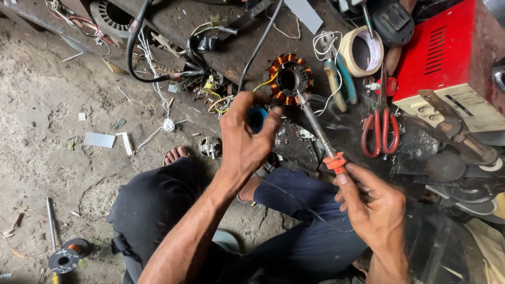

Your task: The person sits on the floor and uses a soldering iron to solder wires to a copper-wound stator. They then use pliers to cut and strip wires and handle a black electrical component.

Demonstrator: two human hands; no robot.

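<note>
The right hand (376, 202) is closed around the orange-collared handle of a soldering iron (317, 129), whose long metal shaft runs up and to the left until its tip touches the stator (289, 79), a dark ring wound with copper coils that lies on the cluttered surface (236, 47). The left hand (244, 139) is pinched shut on a small blue round object (256, 118), just below and to the left of the stator; what it is cannot be told. The iron looks stiff and light, its metal shaft likely hot, so the insulated handle behind the collar is the safe place to grip it. The stator looks dense and rigid, but its fine windings and the thin yellow wire (265, 82) leaving it seem easy to nick, so it is better taken by the rim than by the coils. To the right lie red-handled scissors (380, 129), a roll of tape (362, 51), teal-handled pliers (339, 79) and a red metal box (447, 52). No open container with visible contents appears; the box is closed. A solder spool (64, 259) rests on the dirt floor (42, 105) at lower left.
</note>
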